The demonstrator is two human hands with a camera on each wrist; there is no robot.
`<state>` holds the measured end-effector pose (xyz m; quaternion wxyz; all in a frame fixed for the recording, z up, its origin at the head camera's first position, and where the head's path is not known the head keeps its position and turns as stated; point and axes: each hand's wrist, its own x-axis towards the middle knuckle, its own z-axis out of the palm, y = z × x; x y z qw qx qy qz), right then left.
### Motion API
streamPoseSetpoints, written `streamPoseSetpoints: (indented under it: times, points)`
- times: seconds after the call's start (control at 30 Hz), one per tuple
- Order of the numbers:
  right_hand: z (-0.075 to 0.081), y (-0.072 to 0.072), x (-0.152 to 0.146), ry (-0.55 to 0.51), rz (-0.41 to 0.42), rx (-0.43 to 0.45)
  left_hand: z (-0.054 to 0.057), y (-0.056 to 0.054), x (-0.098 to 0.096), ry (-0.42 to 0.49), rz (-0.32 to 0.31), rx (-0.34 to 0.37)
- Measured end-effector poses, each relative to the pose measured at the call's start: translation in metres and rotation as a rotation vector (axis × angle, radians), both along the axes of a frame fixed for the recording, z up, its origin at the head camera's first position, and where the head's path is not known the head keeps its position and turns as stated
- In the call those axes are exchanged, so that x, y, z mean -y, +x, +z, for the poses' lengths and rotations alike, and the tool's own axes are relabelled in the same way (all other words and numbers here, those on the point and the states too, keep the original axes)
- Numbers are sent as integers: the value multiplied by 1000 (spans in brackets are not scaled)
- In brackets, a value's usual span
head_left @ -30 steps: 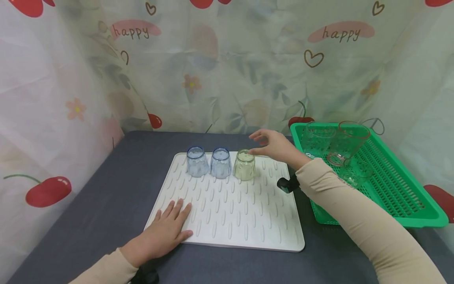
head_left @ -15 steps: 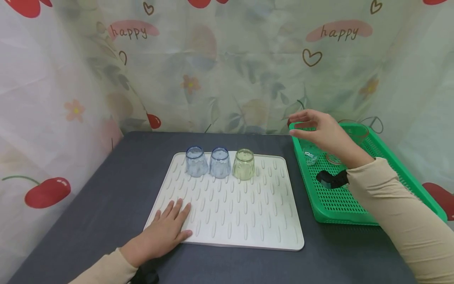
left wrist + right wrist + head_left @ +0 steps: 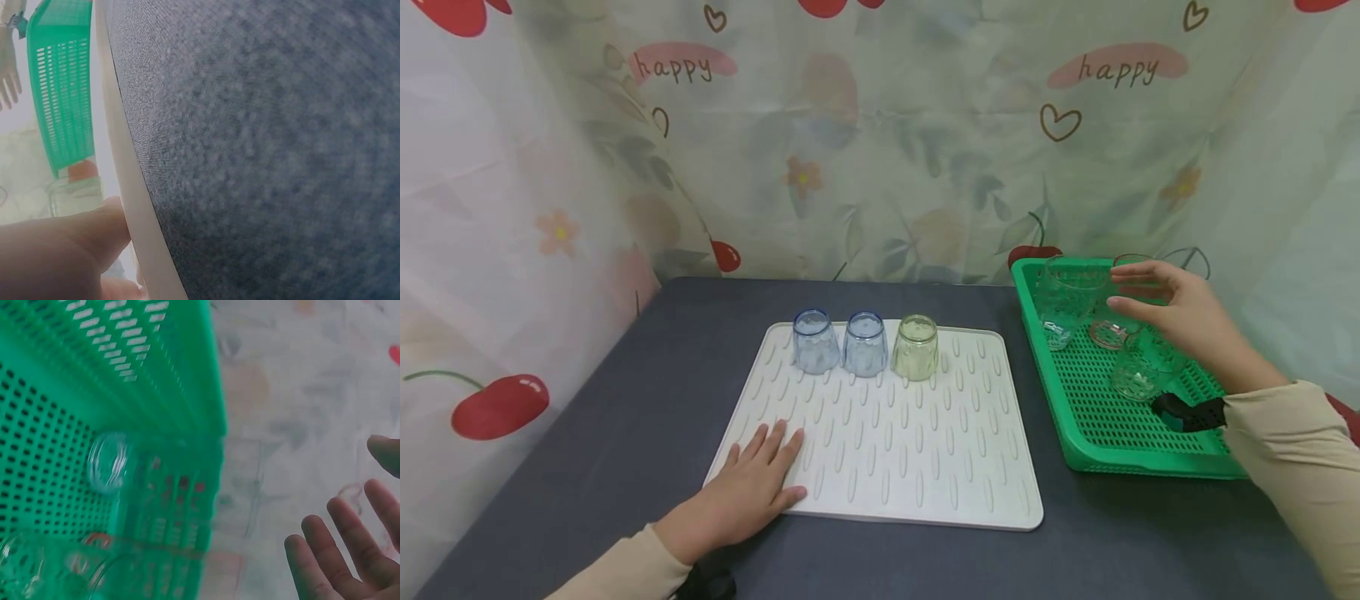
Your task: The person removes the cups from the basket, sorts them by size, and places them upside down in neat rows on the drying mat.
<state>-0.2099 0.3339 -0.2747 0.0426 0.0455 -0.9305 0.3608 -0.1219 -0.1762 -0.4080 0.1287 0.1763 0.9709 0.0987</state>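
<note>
My left hand (image 3: 741, 500) rests flat with spread fingers on the near left corner of a white ridged drying mat (image 3: 917, 467). Along the mat's far side stand two bluish glasses (image 3: 816, 346) and a yellowish glass (image 3: 916, 354), upside down in a row. My right hand (image 3: 1187, 317) hovers above a green basket (image 3: 1120, 458), fingers loosely extended and holding nothing. Beneath and beside it are a tall clear glass (image 3: 1060, 321), a glass with a pinkish rim (image 3: 1108, 329), partly hidden by the fingers, and a shorter clear glass (image 3: 1138, 375).
The dark cloth-covered table (image 3: 647, 400) carries the mat and basket. A printed curtain (image 3: 880, 150) hangs behind and at both sides. Each wrist wears a black camera strap (image 3: 1187, 414).
My right hand has moved right, away from the yellowish glass on the mat, to above the glasses in the basket. The left hand has stayed in place.
</note>
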Motion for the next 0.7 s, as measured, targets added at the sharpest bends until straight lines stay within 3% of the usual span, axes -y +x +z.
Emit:
streamPoseSetpoints:
  times: [0.27, 0.7]
  points:
    - [-16, -6, -32, -45, -25, 42, -1, 0, 1, 11, -1, -2]
    - [-36, -13, -59, 57, -8, 153, 0, 0, 0, 6, 0, 2]
